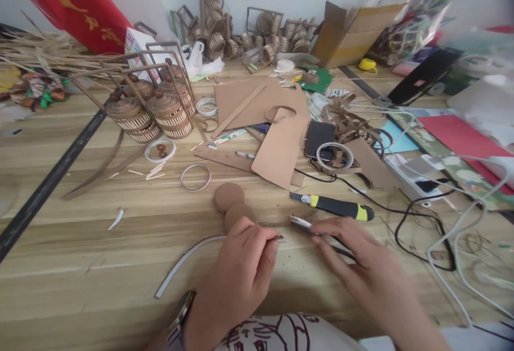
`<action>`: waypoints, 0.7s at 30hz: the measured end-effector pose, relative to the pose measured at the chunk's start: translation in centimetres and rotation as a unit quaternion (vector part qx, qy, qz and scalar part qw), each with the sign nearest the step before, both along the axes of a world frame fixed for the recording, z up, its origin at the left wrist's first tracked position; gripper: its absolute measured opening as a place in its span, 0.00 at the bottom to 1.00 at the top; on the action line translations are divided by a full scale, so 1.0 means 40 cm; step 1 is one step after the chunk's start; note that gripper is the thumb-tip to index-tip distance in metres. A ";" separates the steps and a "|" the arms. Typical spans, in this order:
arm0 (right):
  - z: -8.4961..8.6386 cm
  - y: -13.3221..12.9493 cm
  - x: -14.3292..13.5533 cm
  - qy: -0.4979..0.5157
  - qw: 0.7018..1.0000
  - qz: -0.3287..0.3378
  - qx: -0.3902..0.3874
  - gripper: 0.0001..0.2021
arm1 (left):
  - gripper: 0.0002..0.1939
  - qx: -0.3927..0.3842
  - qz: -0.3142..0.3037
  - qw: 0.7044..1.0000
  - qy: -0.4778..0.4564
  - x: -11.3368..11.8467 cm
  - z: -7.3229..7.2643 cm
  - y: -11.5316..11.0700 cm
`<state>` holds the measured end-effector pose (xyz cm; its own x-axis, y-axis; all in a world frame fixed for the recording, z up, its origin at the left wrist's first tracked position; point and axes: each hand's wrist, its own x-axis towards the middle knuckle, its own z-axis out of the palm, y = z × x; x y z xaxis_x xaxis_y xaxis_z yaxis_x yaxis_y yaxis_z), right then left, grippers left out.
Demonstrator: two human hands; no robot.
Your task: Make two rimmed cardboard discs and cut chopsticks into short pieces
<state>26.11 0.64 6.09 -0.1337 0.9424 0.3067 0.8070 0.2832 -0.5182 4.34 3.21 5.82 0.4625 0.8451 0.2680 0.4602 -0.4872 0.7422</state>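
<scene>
My left hand (244, 265), with a watch at the wrist, is closed in a pinch on a narrow cardboard strip (184, 259) with a white face. The strip curves out to the left over the wooden table. Two round cardboard discs (228, 198) lie just beyond my left fingers. To the right, my right hand (357, 265) has its fingers round a pair of scissors (304, 224), whose metal tip points left, apart from the strip. A yellow and black utility knife (341, 207) rests beyond my right hand.
Cardboard sheets (277, 150), a phone (320, 139) and tape rolls (334, 156) lie farther back. Small woven barrels (169, 114) in frames stand back left. Black and white cables (433, 254) wind along the right. A cardboard box (355, 37) stands near the wall.
</scene>
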 end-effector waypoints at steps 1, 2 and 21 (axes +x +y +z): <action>0.012 0.003 -0.032 0.047 0.999 -0.002 -0.004 0.04 | 0.08 -0.001 -0.002 1.000 0.008 0.001 0.002 0.000; 0.019 0.006 -0.061 0.081 0.997 -0.001 -0.017 0.04 | 0.09 -0.003 -0.004 1.000 0.016 0.001 0.003 -0.001; -0.040 0.009 -0.125 0.163 0.986 -0.016 -0.028 0.07 | 0.09 0.003 -0.015 0.996 0.091 0.009 -0.004 0.006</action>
<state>21.12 0.98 4.50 -0.0068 0.9612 0.2759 0.6025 0.2242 -0.7660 4.69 3.43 5.66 0.5297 0.8283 0.1827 0.5716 -0.5077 0.6446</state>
